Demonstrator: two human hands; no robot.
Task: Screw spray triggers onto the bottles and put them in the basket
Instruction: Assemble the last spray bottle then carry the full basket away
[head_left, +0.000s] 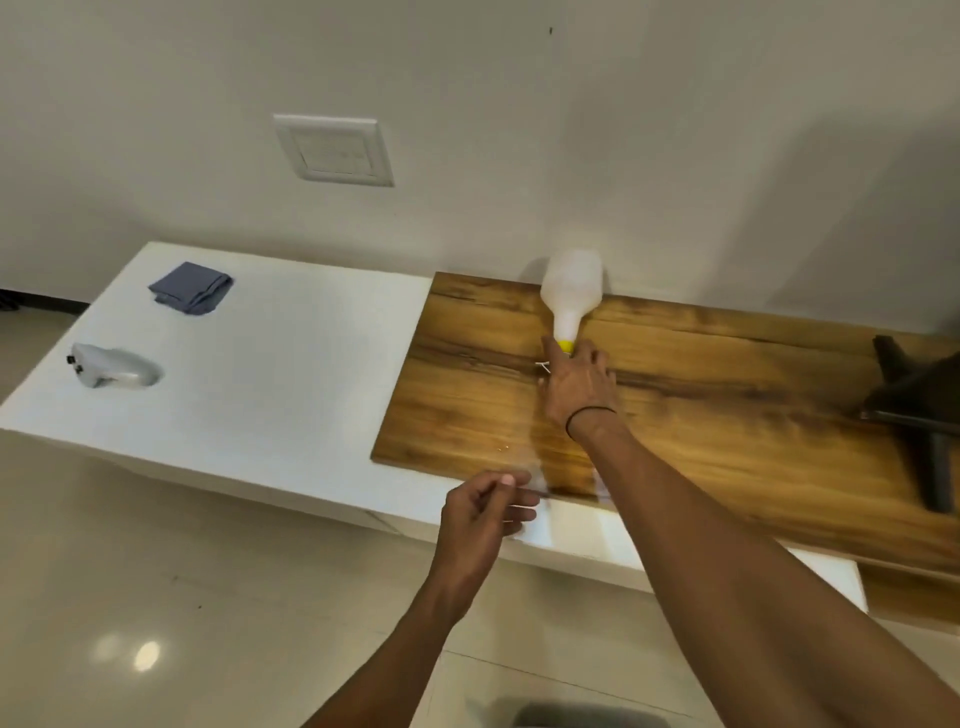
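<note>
A white plastic bottle (571, 291) lies tilted on the wooden board (701, 415), base near the wall and neck towards me. A yellow collar (565, 345) sits at its neck. My right hand (579, 387) reaches across the board and grips the neck end; its fingers hide whatever is below the collar, and a thin white piece shows beside the thumb. My left hand (480, 525) hovers at the counter's front edge, fingers loosely curled. A blurred translucent smear lies by its fingertips, and I cannot tell whether the hand holds anything.
The white counter (260, 374) carries a folded blue cloth (191, 287) and a grey handheld device (115, 366). A dark stand (919, 415) occupies the board's right end. A switch plate (335, 150) is on the wall. A grey object (587, 717) peeks in at the bottom edge.
</note>
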